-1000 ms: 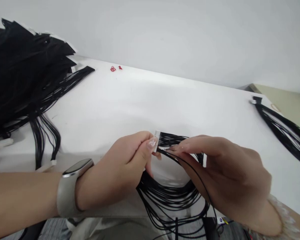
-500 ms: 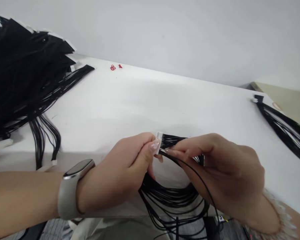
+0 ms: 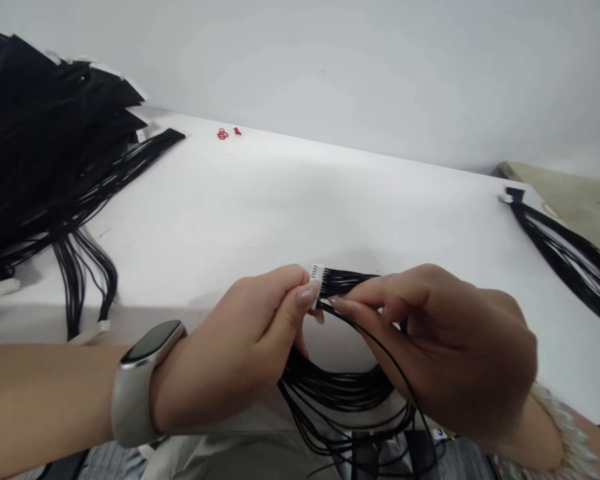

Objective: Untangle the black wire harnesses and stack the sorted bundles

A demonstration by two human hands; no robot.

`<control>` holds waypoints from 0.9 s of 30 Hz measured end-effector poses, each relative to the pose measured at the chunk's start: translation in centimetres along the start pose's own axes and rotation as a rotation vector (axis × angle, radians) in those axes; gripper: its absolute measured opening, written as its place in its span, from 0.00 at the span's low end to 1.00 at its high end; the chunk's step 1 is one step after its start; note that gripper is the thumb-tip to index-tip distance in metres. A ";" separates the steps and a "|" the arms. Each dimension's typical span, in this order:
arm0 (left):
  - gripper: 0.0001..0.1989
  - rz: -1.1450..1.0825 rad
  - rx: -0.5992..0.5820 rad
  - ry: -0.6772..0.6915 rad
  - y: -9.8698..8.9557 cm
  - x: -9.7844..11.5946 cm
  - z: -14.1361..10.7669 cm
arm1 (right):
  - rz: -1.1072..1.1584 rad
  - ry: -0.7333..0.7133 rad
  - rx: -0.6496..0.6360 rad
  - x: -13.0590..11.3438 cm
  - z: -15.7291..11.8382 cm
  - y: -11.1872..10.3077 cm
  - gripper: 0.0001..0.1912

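Observation:
A white multi-pin connector (image 3: 317, 272) is pinched between the thumb and fingers of my left hand (image 3: 265, 327). Rows of thin black wires (image 3: 347, 280) run out of its right side and loop down below both hands, past the table's front edge. Close beside the connector, my right hand (image 3: 450, 340) has its thumb and forefinger pressed together on a black wire at the connector's lower end. One loose strand arcs down from there in front of my right palm. Whether that wire's tip is seated inside the connector is hidden by the fingers.
A large heap of black wire harnesses (image 3: 45, 147) with white connectors fills the left of the white table (image 3: 280, 200). Small red pieces (image 3: 223, 134) lie near the wall. Another black harness (image 3: 570, 267) lies at the right, by a beige board (image 3: 570, 197).
The view has shifted slightly. My right hand has turned a little, its fingertips still by the connector's lower end. My left hand keeps the same hold.

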State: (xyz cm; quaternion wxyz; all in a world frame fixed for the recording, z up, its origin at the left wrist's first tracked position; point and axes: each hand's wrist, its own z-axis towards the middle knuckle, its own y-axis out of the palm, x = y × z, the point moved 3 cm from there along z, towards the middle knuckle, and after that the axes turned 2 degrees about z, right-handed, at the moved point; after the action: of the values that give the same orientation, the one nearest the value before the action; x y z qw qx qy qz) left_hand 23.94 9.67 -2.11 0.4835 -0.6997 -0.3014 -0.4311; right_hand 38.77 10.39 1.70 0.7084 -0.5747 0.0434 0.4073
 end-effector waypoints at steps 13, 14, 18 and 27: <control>0.16 0.003 -0.051 0.031 0.1 0.2 0.1 | 0.236 0.045 -0.121 0.5 0.9 0.3 0.10; 0.16 -0.014 -0.045 0.033 0.1 0.3 0.2 | 0.283 0.086 -0.155 0.9 1.0 0.3 0.10; 0.18 -0.034 -0.004 0.000 0.0 0.3 0.3 | 0.352 0.204 -0.301 2.4 1.2 0.1 0.10; 0.20 -0.111 0.302 -0.104 -0.6 -0.2 0.6 | 0.106 -0.069 -0.120 2.6 1.0 -3.7 0.20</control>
State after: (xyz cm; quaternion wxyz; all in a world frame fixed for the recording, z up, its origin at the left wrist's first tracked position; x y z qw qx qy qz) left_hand 23.58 10.42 -2.11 0.5425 -0.6226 -0.4256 -0.3700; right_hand 42.39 12.57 3.56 0.6511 -0.5988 0.0249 0.4658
